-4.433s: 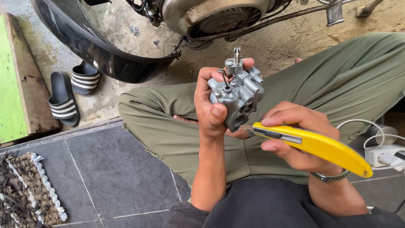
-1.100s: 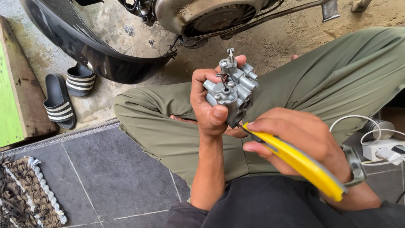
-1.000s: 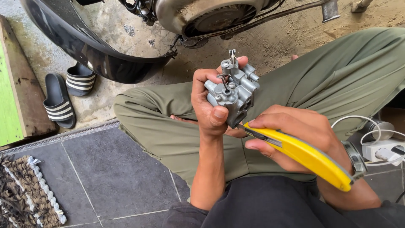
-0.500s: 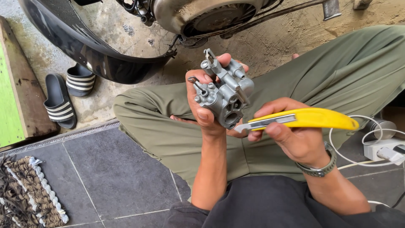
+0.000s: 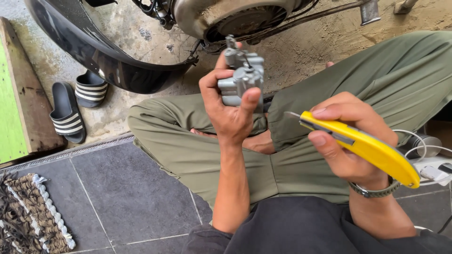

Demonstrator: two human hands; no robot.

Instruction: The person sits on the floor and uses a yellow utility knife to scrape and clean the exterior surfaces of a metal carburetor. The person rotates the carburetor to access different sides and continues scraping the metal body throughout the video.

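Observation:
My left hand (image 5: 230, 110) holds a small grey metal carburetor (image 5: 242, 77) upright in front of me, fingers wrapped round its body with the thumb on its near face. My right hand (image 5: 346, 141) grips a yellow utility knife (image 5: 362, 146) with a short blade tip pointing left toward the carburetor. The blade is a little apart from the metal part. I sit cross-legged in olive trousers (image 5: 188, 146).
A scooter's black fender (image 5: 99, 61) and engine casing (image 5: 226, 14) stand just beyond my knees. A pair of striped black sandals (image 5: 70, 110) lies at left beside a green board (image 5: 12, 103). A woven mat (image 5: 28, 216) is at bottom left; white cables and a charger (image 5: 431, 160) at right.
My left hand has turned the carburetor and lifted it slightly. The knife has pulled back from the part and now points at it from the right.

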